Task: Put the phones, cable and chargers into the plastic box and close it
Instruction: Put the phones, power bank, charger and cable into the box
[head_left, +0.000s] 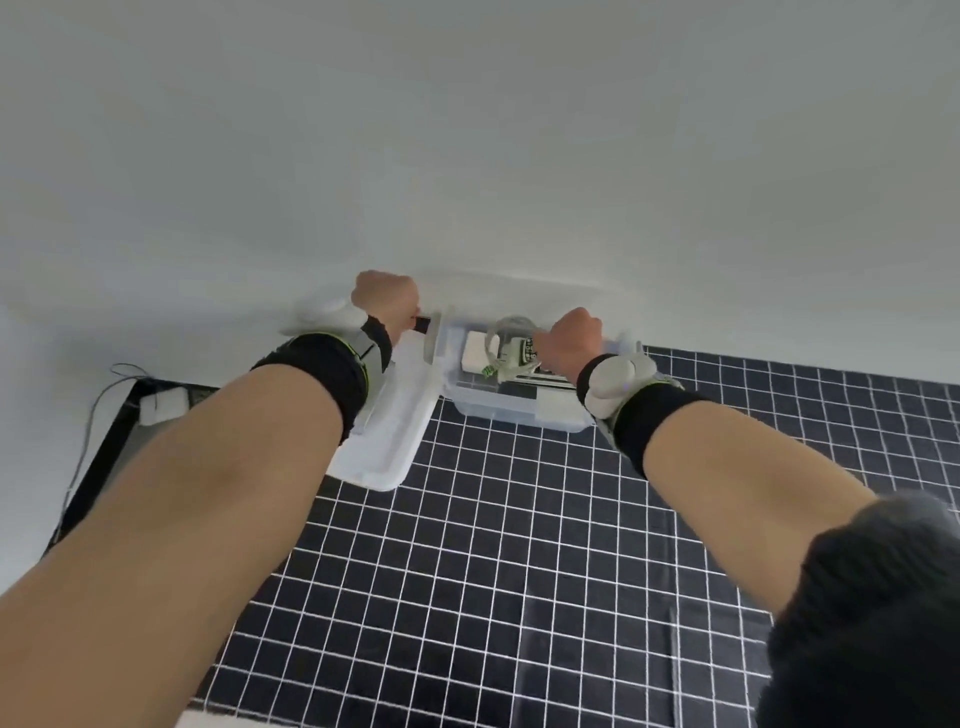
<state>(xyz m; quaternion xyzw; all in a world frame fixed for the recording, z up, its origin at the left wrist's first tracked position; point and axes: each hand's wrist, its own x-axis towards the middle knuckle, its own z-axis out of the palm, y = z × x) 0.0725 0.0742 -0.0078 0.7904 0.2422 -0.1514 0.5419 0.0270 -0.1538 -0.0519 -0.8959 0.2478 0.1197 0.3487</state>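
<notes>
At the far left, off the surface edge, a white adapter (162, 406) with thin wires is seen against the pale wall. Next comes the left hand (385, 300), fisted around something dark at the box's left side; only a small dark end (423, 325) is visible beside the knuckles, so its identity cannot be told, though the grip appears clamped on it. A black wrist strap (332, 374) is worn on that forearm. Below the wrist the translucent lid (387, 441) is laid flat beside the plastic box (498, 405), apparently kept off so that the opening stays free for loading. Inside the box a white charger (475, 353), a coiled cable (511, 327) and a dark phone (540, 382) are already stowed. The right hand (574, 338) is held over the box's right half, fingers curled under; whether anything is gripped cannot be told. It is probably placed there to settle the contents. The closing step is judged not yet done.

The surface (519, 545) is covered with a black mat ruled in a white grid, and the box is set at its far edge, close to a plain pale wall (467, 130).
</notes>
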